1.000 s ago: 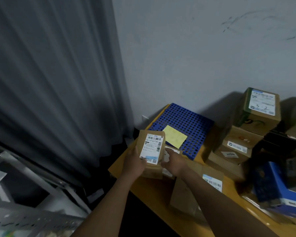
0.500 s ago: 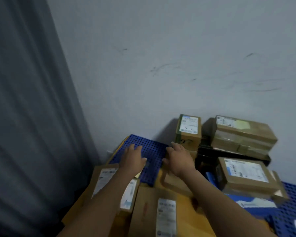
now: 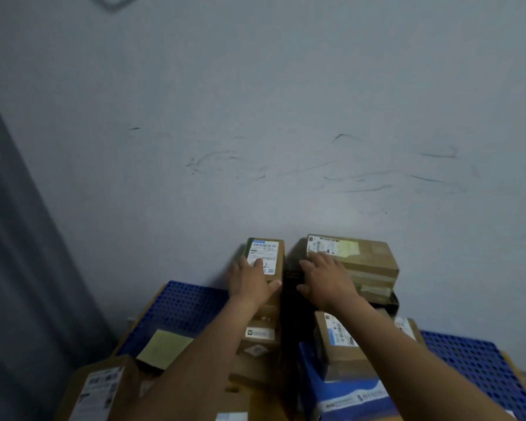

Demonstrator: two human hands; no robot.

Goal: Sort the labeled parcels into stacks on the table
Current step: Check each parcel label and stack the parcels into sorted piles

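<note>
Near: parcel you held a second ago is out of your hands, so next sort begins. Hands are past blue mat (image 3: 179, 311) now. Left hand (image 3: 251, 284) lies flat on small labelled parcel (image 3: 263, 249) topping left stack. Right hand (image 3: 327, 282), fingers spread, rests on wide parcel (image 3: 368, 262). Neither hand grips anything. Both parcels far, against wall.

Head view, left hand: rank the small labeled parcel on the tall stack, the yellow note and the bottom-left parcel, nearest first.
1. Small labeled parcel, atop the stack by the wall: the left hand rests on it.
2. Yellow note, lower left of the hand, on the blue mat.
3. Bottom-left parcel, at the near left of the table.
</note>
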